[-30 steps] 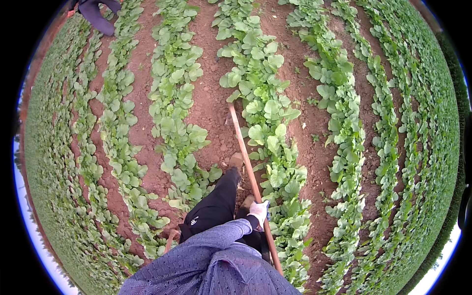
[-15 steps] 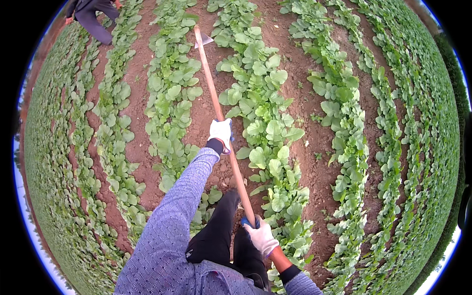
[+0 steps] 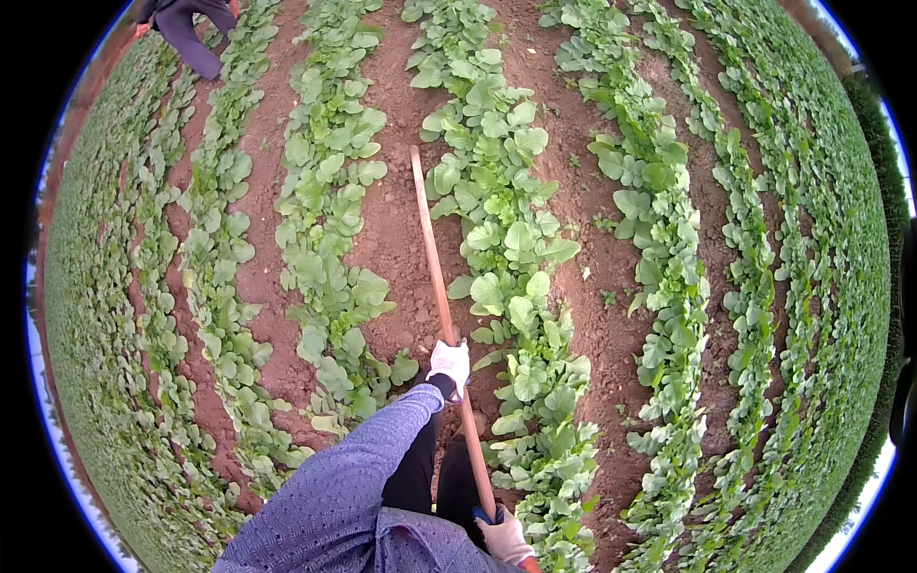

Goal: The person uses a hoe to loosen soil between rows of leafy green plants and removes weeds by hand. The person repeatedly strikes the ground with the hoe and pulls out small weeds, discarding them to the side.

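A long wooden-handled hoe slants away from me, its far end down at the soil between two leafy rows. Its metal blade does not show now; the earlier picture shows it. My left hand, in a white glove, is closed around the middle of the handle. Low in the picture, my gloved right hand grips the near end of the handle beside my leg. Green broad-leaved plants stand close along the right side of the hoe, and another plant row lies to its left.
More crop rows run away on both sides, with strips of brown soil between them. Small weeds dot the soil strip on the right. Another person in dark trousers stands at the far left.
Both hands have drawn the hoe back toward me, and its far end has dropped from among the farther leaves to the nearer soil. The blade has gone out of sight.
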